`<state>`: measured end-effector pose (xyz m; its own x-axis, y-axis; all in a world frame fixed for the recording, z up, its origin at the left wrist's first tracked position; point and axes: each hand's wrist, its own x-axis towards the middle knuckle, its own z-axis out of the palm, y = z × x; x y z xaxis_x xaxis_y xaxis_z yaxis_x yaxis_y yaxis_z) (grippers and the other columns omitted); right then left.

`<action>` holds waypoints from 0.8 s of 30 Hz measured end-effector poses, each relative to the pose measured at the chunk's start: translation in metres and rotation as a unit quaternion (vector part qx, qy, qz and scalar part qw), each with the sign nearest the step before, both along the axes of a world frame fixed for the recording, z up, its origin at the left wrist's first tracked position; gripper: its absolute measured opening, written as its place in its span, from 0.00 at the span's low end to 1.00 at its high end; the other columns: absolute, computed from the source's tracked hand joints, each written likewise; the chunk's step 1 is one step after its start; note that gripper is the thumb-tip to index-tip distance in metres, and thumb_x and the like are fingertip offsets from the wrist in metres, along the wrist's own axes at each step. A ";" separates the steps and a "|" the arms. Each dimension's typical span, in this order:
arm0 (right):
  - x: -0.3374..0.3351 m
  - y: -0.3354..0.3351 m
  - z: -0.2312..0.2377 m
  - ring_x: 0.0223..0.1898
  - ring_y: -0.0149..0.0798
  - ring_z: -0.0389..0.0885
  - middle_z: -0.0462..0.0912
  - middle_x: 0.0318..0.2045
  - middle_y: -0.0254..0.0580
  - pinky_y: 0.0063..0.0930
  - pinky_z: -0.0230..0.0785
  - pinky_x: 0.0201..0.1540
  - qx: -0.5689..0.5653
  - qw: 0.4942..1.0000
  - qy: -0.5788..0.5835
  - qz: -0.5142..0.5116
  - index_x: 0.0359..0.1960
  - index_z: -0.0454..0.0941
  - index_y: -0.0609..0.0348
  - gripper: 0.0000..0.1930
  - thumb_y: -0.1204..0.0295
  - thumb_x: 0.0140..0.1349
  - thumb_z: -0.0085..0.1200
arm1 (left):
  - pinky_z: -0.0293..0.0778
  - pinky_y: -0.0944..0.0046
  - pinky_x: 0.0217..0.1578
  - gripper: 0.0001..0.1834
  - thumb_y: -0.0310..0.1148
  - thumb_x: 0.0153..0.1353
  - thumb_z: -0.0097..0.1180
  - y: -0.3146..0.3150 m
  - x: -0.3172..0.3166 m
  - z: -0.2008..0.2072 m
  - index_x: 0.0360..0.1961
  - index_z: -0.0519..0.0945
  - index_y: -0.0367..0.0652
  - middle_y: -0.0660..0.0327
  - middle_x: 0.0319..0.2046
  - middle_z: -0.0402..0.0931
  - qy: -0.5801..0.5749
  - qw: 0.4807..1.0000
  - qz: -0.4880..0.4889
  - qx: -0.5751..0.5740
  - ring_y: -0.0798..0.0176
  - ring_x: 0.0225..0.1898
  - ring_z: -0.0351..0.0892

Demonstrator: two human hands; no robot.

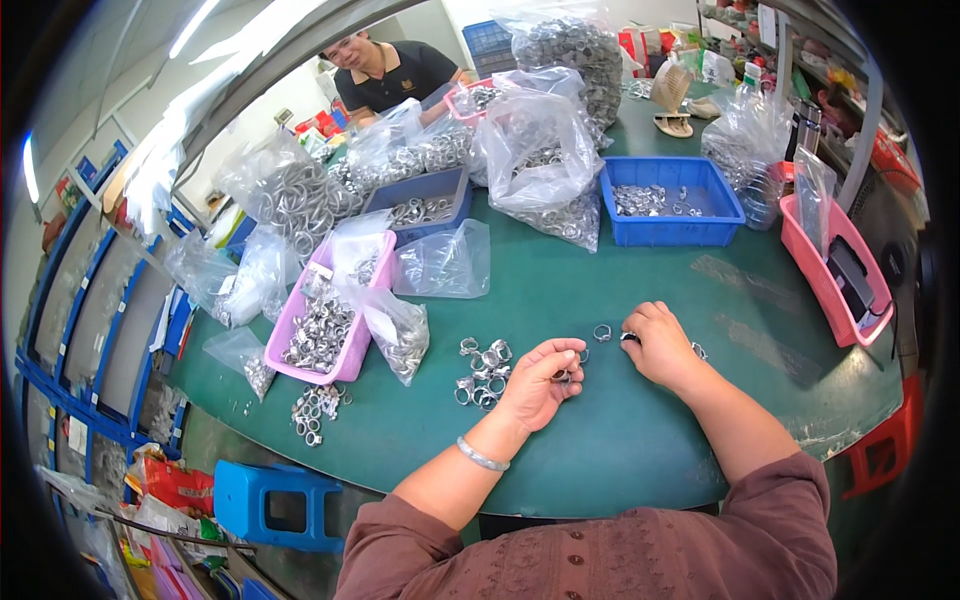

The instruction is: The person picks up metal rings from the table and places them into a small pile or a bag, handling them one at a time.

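Left hand [540, 390] nearest, palm partly up over the green counter [620, 450] — grip nearly closed, thumb and curled fingers on a metal ring [563, 377], maybe another at the fingertips. Right hand [660, 347] slightly farther, palm down, fingers bunched at a small dark piece [628, 337]; can't tell if it's actually held. Loose ring [602, 333] lies on the counter between the hands, apart from the left one. Pile of rings [487, 374] just left of the left hand.

Rings look light, stiff, smooth — probably a bit slippery, not fragile. Best pinched across the band's outer edges, thumb against fingertip; the piled ones may snag on each other.

Farther left: small heap [318, 405] by the near end of a pink tray [318, 378] full of metal parts, clear bag [400, 335] against its right side. Beyond: blue tray [672, 233] with scattered parts, big bag [550, 212], then a co-worker [395, 75] across the counter.
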<state>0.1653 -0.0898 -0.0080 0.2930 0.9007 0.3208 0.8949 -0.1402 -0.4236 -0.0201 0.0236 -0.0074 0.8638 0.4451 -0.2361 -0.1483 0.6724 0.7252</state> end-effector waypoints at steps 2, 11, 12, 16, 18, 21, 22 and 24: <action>0.000 0.001 -0.001 0.44 0.48 0.70 0.75 0.37 0.45 0.37 0.64 0.48 0.002 1.000 0.000 0.002 0.33 0.78 0.62 0.09 0.76 0.48 0.59 | 0.70 0.68 0.30 0.10 0.28 0.60 0.51 0.001 0.000 0.000 0.42 0.75 0.39 0.65 0.27 0.73 0.003 1.000 0.001 0.000 0.68 0.30 0.73; 0.000 -0.001 -0.001 0.40 0.49 0.71 0.75 0.34 0.46 0.38 0.66 0.45 0.029 1.000 -0.005 0.006 0.31 0.78 0.63 0.09 0.78 0.45 0.59 | 0.71 0.69 0.29 0.09 0.28 0.60 0.50 0.001 0.000 -0.005 0.42 0.76 0.40 0.66 0.27 0.73 -0.009 1.000 -0.003 -0.003 0.69 0.29 0.73; -0.001 -0.002 -0.002 0.40 0.50 0.71 0.76 0.34 0.46 0.38 0.66 0.46 0.032 0.999 -0.004 0.009 0.31 0.78 0.63 0.09 0.78 0.45 0.59 | 0.71 0.70 0.29 0.09 0.29 0.60 0.51 0.000 -0.001 -0.005 0.42 0.76 0.42 0.67 0.26 0.73 -0.009 1.000 -0.008 -0.003 0.71 0.29 0.73; -0.001 -0.001 -0.002 0.40 0.50 0.71 0.76 0.34 0.47 0.38 0.65 0.46 0.033 0.999 -0.005 0.009 0.31 0.78 0.63 0.09 0.78 0.45 0.59 | 0.71 0.71 0.28 0.09 0.29 0.60 0.51 0.001 -0.001 -0.005 0.42 0.77 0.42 0.68 0.27 0.73 -0.013 1.000 -0.015 -0.002 0.72 0.29 0.74; -0.001 -0.001 -0.003 0.40 0.50 0.71 0.75 0.34 0.47 0.38 0.66 0.45 0.038 0.999 -0.007 0.012 0.30 0.77 0.64 0.09 0.78 0.45 0.59 | 0.71 0.70 0.29 0.09 0.29 0.60 0.51 0.000 -0.001 -0.005 0.42 0.76 0.41 0.66 0.27 0.73 -0.012 1.000 -0.011 -0.006 0.71 0.29 0.73; 0.000 -0.001 -0.003 0.40 0.50 0.71 0.75 0.34 0.47 0.38 0.66 0.45 0.035 0.999 -0.007 0.012 0.31 0.77 0.64 0.09 0.78 0.46 0.59 | 0.70 0.69 0.30 0.09 0.28 0.60 0.50 0.000 -0.001 -0.003 0.42 0.76 0.41 0.65 0.26 0.74 -0.010 1.000 -0.010 -0.008 0.69 0.29 0.73; 0.000 -0.001 -0.002 0.40 0.50 0.71 0.75 0.35 0.47 0.38 0.65 0.45 0.029 1.000 -0.006 0.009 0.31 0.78 0.64 0.09 0.78 0.46 0.59 | 0.70 0.70 0.30 0.09 0.28 0.61 0.50 0.000 0.000 -0.003 0.42 0.76 0.40 0.65 0.26 0.73 -0.011 1.000 -0.011 -0.005 0.69 0.29 0.73; -0.001 0.000 -0.002 0.40 0.50 0.71 0.75 0.35 0.47 0.38 0.65 0.45 0.029 1.000 -0.007 0.007 0.31 0.78 0.64 0.09 0.78 0.46 0.59 | 0.70 0.70 0.30 0.09 0.28 0.61 0.50 0.001 0.000 -0.003 0.42 0.76 0.40 0.65 0.26 0.73 -0.008 1.000 -0.012 -0.004 0.69 0.29 0.73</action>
<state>0.1645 -0.0903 -0.0100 0.2753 0.8847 0.3761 0.9022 -0.1027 -0.4188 -0.0204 0.0245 -0.0101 0.8783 0.4220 -0.2247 -0.1438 0.6814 0.7177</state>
